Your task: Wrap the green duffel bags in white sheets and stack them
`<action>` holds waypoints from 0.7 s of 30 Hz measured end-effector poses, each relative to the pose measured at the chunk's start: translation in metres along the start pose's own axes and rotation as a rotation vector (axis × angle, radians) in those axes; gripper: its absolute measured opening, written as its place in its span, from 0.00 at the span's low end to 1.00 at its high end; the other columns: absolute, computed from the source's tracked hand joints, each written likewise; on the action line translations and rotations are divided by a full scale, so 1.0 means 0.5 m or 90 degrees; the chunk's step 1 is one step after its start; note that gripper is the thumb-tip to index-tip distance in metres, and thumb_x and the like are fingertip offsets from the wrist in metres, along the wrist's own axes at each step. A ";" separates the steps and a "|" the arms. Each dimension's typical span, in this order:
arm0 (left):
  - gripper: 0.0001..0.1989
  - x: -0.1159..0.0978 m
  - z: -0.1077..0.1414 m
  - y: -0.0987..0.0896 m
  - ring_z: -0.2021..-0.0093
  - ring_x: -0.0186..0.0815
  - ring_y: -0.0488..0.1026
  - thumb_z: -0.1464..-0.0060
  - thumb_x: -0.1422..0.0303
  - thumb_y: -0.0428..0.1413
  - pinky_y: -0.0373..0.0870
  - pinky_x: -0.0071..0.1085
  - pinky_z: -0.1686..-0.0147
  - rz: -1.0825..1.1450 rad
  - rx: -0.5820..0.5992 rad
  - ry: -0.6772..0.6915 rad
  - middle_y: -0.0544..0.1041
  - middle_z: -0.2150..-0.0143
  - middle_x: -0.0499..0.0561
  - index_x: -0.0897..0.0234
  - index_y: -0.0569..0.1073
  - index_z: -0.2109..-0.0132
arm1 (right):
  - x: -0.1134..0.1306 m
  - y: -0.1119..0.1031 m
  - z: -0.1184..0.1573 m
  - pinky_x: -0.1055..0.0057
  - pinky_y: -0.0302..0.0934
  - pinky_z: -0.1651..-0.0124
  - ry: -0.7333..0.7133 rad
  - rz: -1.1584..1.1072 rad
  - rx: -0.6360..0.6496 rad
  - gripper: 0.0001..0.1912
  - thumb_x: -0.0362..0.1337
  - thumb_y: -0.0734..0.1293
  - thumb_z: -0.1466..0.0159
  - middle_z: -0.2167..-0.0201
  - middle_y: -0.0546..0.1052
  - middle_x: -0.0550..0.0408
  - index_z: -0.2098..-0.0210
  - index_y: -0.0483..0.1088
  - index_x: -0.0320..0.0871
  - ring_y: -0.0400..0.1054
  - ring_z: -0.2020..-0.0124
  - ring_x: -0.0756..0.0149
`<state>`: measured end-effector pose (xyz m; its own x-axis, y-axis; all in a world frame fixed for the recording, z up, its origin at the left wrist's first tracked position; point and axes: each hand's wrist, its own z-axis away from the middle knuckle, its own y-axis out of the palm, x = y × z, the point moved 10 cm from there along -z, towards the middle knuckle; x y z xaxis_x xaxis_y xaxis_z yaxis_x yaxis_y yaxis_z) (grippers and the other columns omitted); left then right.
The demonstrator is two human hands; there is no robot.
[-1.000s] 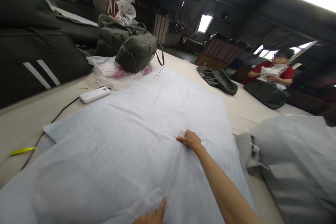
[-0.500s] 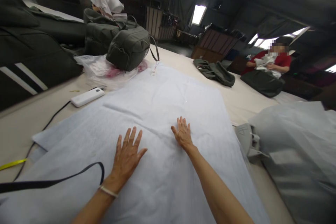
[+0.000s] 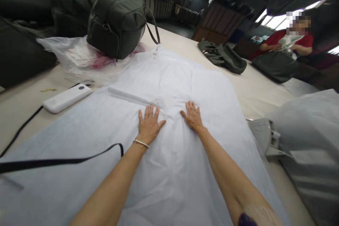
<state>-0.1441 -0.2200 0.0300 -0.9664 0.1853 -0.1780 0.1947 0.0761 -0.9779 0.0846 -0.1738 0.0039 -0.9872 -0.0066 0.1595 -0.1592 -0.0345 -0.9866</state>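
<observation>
A large white sheet (image 3: 174, 169), thin and translucent with wrinkles, lies across the table in front of me. Both palms rest flat on it near its middle. My left hand (image 3: 149, 123) has its fingers spread, with a light bracelet (image 3: 141, 143) on the wrist. A short way to its right, my right hand (image 3: 193, 116) is also open, fingers forward and thumb out to the left. Neither hand grips anything. Small creases run through the sheet between and around them. A black strap (image 3: 79, 160) lies over the sheet left of my left forearm.
Dark green bags (image 3: 116, 24) stand at the back left on clear plastic (image 3: 66, 56). Left lies a white power bank (image 3: 67, 97) with a black cable. To the right are a grey tape dispenser-like device (image 3: 265, 137) and a plastic-covered pile (image 3: 315, 141). A person in red (image 3: 302, 42) handles a bag.
My left hand has moved forward and right over the sheet, closer to my right hand. My right hand has slid slightly forward. Both stay flat, and the view has shifted a little.
</observation>
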 end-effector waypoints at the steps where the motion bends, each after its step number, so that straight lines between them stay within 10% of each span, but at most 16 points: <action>1: 0.35 -0.002 -0.019 0.003 0.29 0.53 0.46 0.37 0.50 0.50 0.40 0.61 0.34 0.005 -0.001 -0.001 0.52 0.28 0.63 0.65 0.56 0.31 | -0.006 -0.001 -0.019 0.48 0.27 0.28 0.000 -0.004 -0.003 0.39 0.56 0.47 0.30 0.27 0.43 0.47 0.30 0.43 0.36 0.32 0.27 0.55; 6: 0.36 -0.017 -0.051 -0.012 0.28 0.55 0.45 0.37 0.51 0.50 0.42 0.64 0.35 0.043 -0.015 0.023 0.51 0.28 0.65 0.67 0.55 0.31 | -0.026 -0.014 -0.076 0.45 0.28 0.28 0.002 -0.066 -0.012 0.40 0.58 0.49 0.31 0.27 0.44 0.44 0.30 0.43 0.37 0.33 0.27 0.54; 10: 0.31 -0.066 0.041 -0.070 0.28 0.53 0.45 0.37 0.57 0.53 0.45 0.59 0.34 0.084 -0.042 0.160 0.53 0.29 0.64 0.67 0.59 0.32 | -0.051 -0.091 -0.037 0.43 0.32 0.29 0.029 -0.169 -0.100 0.40 0.58 0.47 0.31 0.27 0.42 0.42 0.30 0.40 0.38 0.32 0.27 0.54; 16: 0.21 -0.160 0.334 -0.108 0.32 0.48 0.56 0.37 0.68 0.52 0.55 0.50 0.35 0.206 0.044 0.386 0.64 0.34 0.60 0.65 0.66 0.38 | -0.022 -0.202 0.280 0.46 0.32 0.28 -0.091 -0.235 -0.106 0.32 0.52 0.50 0.29 0.28 0.50 0.48 0.30 0.44 0.46 0.37 0.27 0.60; 21: 0.19 -0.211 0.558 -0.092 0.32 0.45 0.58 0.37 0.69 0.53 0.55 0.50 0.34 0.226 0.107 0.486 0.67 0.35 0.56 0.60 0.67 0.39 | 0.063 -0.118 0.582 0.46 0.37 0.28 -0.206 -0.144 0.030 0.31 0.46 0.55 0.29 0.30 0.56 0.48 0.30 0.44 0.47 0.42 0.28 0.58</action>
<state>-0.0981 -0.5165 0.0633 -0.4639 0.7839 -0.4128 0.3781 -0.2462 -0.8924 0.0665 -0.4626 0.0766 -0.8713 -0.3087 0.3815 -0.3635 -0.1164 -0.9243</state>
